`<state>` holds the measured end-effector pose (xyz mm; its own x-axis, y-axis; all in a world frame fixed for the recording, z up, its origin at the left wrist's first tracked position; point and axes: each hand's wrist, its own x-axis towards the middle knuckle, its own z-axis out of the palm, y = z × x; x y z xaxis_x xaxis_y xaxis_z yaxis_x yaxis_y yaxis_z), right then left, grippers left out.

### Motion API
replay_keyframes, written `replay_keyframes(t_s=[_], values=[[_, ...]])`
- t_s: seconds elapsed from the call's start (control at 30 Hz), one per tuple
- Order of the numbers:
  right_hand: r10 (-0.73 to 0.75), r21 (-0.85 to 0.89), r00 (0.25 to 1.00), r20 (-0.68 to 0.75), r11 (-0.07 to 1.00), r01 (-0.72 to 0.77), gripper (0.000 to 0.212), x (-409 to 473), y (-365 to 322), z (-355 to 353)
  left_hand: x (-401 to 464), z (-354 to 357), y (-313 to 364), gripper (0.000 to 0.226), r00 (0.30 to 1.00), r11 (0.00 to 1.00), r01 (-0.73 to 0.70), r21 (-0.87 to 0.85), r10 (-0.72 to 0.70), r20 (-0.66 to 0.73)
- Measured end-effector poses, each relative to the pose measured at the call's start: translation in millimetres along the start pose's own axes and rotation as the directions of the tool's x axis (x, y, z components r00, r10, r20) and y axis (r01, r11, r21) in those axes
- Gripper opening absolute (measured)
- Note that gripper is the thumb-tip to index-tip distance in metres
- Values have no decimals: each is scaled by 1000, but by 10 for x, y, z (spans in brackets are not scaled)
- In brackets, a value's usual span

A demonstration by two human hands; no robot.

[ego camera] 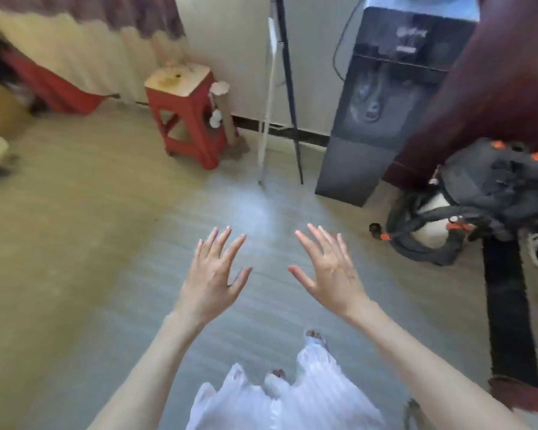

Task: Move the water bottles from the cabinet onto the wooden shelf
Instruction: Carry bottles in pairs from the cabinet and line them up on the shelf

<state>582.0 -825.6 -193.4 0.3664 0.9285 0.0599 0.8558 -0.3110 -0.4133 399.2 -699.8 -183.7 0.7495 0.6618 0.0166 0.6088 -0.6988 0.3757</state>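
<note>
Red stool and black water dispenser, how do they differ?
The stool is red, low and open-legged; the dispenser is black, much taller and a closed box. The stool has small items on top; the dispenser has a cable at its upper left. Both stand on the floor by the wall.

Floor [106, 243]: pale planks, glare patch in front of the black water dispenser [382, 119]. Left of the dispenser stand two thin poles [280, 119], then a red stool [190, 119]. Right of the dispenser, a dark backpack [485, 200] lies on the floor.
</note>
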Motion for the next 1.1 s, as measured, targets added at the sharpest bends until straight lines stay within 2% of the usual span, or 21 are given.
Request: replay_keyframes(t_s=[0.1,0.17,0.27,0.4,0.57,0.67,0.87,1.0,1.1], values=[[-161,19,985,67,987,160,61,623,-487,276,-137,-195,-584,56,976,979,204,2,-204,-77],[-226,46,966,125,974,222,62,997,-767,464,-238,-256,-892,56,934,940,341,-4,-340,-108],[-334,81,919,209,942,325,66,1551,-1153,753,-297,-320,-1265,57,837,850,524,-51,-525,-152],[-501,122,821,274,865,487,69,2374,-1647,1035,-85,-547,-1761,65,706,737,667,-110,-672,-224],[-655,142,695,297,750,646,65,3338,-2333,1251,272,-977,-2439,64,593,666,727,-171,-733,-333],[-724,150,617,310,677,720,65,3777,-2746,1410,330,-1125,-2828,64,528,607,771,-195,-779,-338],[-765,172,490,417,596,784,65,4522,-3623,2050,324,-1300,-3864,63,414,483,850,-208,-859,-303],[-763,143,465,449,575,805,69,5158,-4335,2526,433,-1547,-4811,65,390,452,862,-231,-881,-270],[-761,133,486,431,586,800,74,5722,-5008,2778,522,-1948,-5602,61,377,446,863,-237,-881,-284]])
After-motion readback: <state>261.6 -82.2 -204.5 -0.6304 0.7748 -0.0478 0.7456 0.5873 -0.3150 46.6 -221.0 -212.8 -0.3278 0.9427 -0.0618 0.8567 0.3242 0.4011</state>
